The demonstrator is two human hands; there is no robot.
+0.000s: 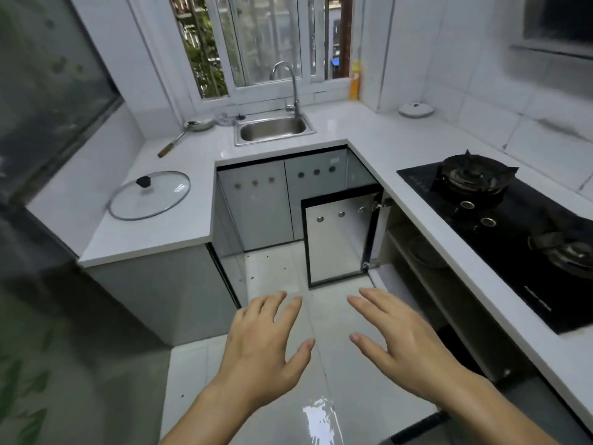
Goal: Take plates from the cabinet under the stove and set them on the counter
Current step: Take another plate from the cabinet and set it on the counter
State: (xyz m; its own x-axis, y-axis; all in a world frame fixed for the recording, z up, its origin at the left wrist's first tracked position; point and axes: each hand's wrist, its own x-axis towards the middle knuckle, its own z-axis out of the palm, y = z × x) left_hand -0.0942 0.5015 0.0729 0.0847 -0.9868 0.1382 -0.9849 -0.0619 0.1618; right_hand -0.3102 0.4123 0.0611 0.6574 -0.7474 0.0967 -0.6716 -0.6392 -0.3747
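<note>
Below the black gas stove (500, 226) the cabinet (401, 239) stands with its black-framed door (337, 239) swung out over the floor. On its shelf, in shadow, lies a round plate or dish (423, 252); I cannot tell more. The white counter (391, 155) runs in a U around the room. My left hand (263, 345) and my right hand (401, 342) hover above the floor tiles, palms down, fingers spread, holding nothing, a little in front of the cabinet.
A glass pot lid (149, 195) lies on the left counter. At the back are a steel sink (272, 128) with a tap, a ladle (179, 136), a white lid (416, 109) and a yellow bottle (354, 80). A dark fridge (48, 220) stands on the left.
</note>
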